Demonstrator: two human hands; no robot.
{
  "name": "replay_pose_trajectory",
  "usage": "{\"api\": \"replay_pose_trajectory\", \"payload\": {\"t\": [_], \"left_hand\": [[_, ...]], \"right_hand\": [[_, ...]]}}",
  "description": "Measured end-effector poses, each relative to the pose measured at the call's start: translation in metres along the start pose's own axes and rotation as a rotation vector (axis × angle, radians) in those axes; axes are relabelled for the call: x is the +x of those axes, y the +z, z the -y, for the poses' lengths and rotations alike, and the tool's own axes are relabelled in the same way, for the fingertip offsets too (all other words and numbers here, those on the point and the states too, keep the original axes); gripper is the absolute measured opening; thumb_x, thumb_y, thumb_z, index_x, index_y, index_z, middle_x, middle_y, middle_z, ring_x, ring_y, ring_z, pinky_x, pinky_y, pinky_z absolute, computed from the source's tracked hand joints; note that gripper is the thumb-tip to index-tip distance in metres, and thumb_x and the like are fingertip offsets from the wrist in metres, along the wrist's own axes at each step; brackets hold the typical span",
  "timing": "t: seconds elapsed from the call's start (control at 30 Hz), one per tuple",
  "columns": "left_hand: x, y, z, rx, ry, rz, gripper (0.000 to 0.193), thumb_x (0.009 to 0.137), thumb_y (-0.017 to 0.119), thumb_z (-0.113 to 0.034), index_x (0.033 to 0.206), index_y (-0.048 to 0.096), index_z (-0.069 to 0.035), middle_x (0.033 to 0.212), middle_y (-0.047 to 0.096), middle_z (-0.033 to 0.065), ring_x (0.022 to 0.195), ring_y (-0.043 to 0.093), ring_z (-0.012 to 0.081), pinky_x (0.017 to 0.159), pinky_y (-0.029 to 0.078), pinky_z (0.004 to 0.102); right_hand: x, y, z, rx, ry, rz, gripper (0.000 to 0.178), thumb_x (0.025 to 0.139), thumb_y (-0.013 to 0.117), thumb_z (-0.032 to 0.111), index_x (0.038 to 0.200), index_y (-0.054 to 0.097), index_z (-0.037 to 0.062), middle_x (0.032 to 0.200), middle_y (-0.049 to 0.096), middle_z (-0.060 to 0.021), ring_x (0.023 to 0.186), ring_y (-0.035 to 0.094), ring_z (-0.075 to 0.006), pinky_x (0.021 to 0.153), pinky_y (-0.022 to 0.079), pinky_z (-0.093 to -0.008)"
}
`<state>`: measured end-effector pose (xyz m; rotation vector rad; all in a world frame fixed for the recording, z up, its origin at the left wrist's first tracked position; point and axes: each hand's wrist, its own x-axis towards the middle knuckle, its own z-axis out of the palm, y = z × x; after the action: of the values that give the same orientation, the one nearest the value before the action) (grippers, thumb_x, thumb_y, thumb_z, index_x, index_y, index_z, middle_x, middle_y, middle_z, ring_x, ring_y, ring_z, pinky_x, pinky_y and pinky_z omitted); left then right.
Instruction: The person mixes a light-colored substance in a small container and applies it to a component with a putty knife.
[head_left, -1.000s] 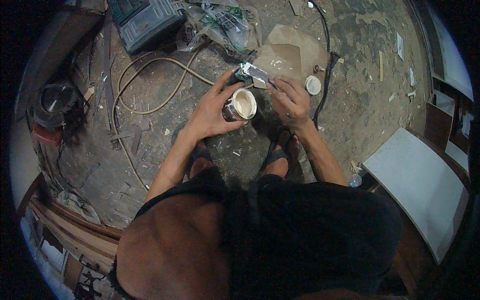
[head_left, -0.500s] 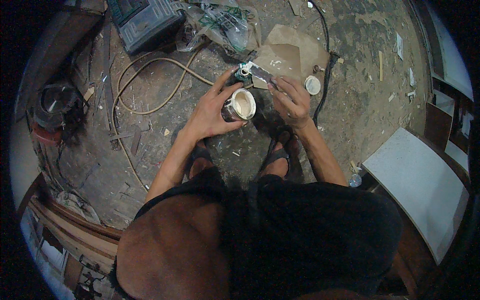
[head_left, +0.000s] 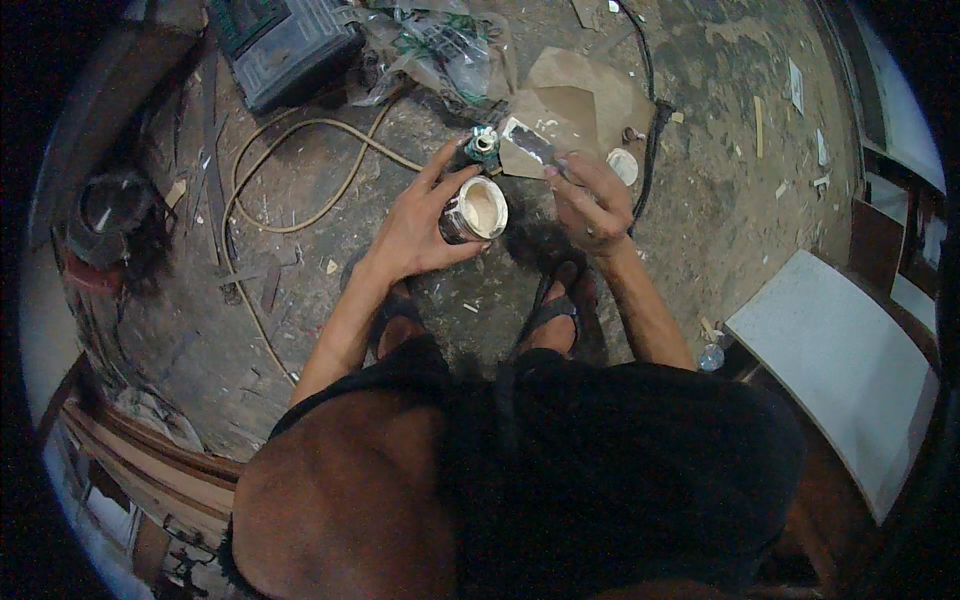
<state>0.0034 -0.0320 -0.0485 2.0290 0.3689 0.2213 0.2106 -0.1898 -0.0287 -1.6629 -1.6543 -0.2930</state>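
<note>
My left hand (head_left: 413, 225) is closed round a small can (head_left: 460, 222) of cream-coloured paste, its open mouth tilted up towards me. By that hand's fingertips is a small green tube-like container (head_left: 483, 146) with whitish paste round its opening; whether the fingers hold it or it stands behind them I cannot tell. My right hand (head_left: 594, 206) grips a putty knife (head_left: 529, 140), its flat dark blade smeared with white and pointing left. A small gap separates the blade from the green container. Part of the knife's handle is hidden by my fingers.
Beyond my hands lie brown paper (head_left: 570, 75), a round pale lid (head_left: 622, 167), a clear plastic bag (head_left: 445, 55) and a dark toolbox (head_left: 290, 50). A tan hose (head_left: 235, 200) loops at left; a black cable (head_left: 648, 190) runs at right. White board (head_left: 840, 360) leans right.
The putty knife has drawn back to the right, away from the green container's opening. My left hand and the can stay nearly in place.
</note>
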Motion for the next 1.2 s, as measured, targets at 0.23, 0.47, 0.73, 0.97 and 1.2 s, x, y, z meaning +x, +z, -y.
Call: {"api": "replay_pose_trajectory", "payload": {"t": [0.23,0.47,0.73,0.97,1.2], "left_hand": [[-0.003,-0.005,-0.011,0.062,-0.011,-0.006,0.082,0.06,0.085,-0.028,0.134,0.054,-0.011,0.152,0.031,0.0186,0.126,0.051,0.0373,0.101,0.046,0.0443],[-0.009,-0.017,-0.023,0.094,0.108,-0.188,0.087,0.052,0.089,-0.027,0.13,0.057,-0.005,0.142,0.042,0.0199,0.12,0.053,0.0342,0.1,0.045,0.042],[0.0,-0.023,-0.051,0.075,0.253,-0.266,0.082,0.055,0.088,-0.026,0.128,0.058,-0.001,0.127,0.055,0.0184,0.113,0.058,0.0337,0.095,0.048,0.0404],[0.006,-0.025,-0.069,0.105,0.293,-0.143,0.075,0.057,0.081,-0.016,0.127,0.059,-0.002,0.124,0.058,0.0184,0.113,0.058,0.0352,0.095,0.048,0.0414],[0.01,-0.025,-0.064,0.152,0.315,-0.064,0.069,0.06,0.076,-0.011,0.127,0.059,-0.001,0.126,0.057,0.0196,0.115,0.057,0.0385,0.098,0.046,0.045]], "right_hand": [[0.009,-0.017,0.017,0.156,0.305,-0.035,0.029,0.07,0.075,-0.005,0.096,0.072,0.0055,0.1,0.069,-0.0117,0.086,0.068,-0.0256,0.074,0.054,-0.032],[0.036,-0.061,0.039,0.433,0.362,0.019,0.029,0.07,0.068,-0.008,0.097,0.072,0.0032,0.096,0.07,-0.0125,0.09,0.068,-0.0257,0.076,0.054,-0.0333],[0.061,-0.08,0.053,0.446,0.106,0.267,0.03,0.071,0.064,0.008,0.1,0.067,0.0031,0.099,0.065,-0.0127,0.088,0.066,-0.0295,0.073,0.055,-0.0361],[0.06,-0.061,0.063,0.21,0.026,0.321,0.035,0.069,0.064,0.012,0.103,0.066,0.0024,0.098,0.064,-0.0128,0.085,0.064,-0.0286,0.067,0.053,-0.0355],[0.04,-0.047,0.065,0.381,0.144,0.349,0.024,0.069,0.064,0.006,0.093,0.062,0.0021,0.093,0.06,-0.0096,0.086,0.062,-0.0276,0.068,0.052,-0.0363]]}}
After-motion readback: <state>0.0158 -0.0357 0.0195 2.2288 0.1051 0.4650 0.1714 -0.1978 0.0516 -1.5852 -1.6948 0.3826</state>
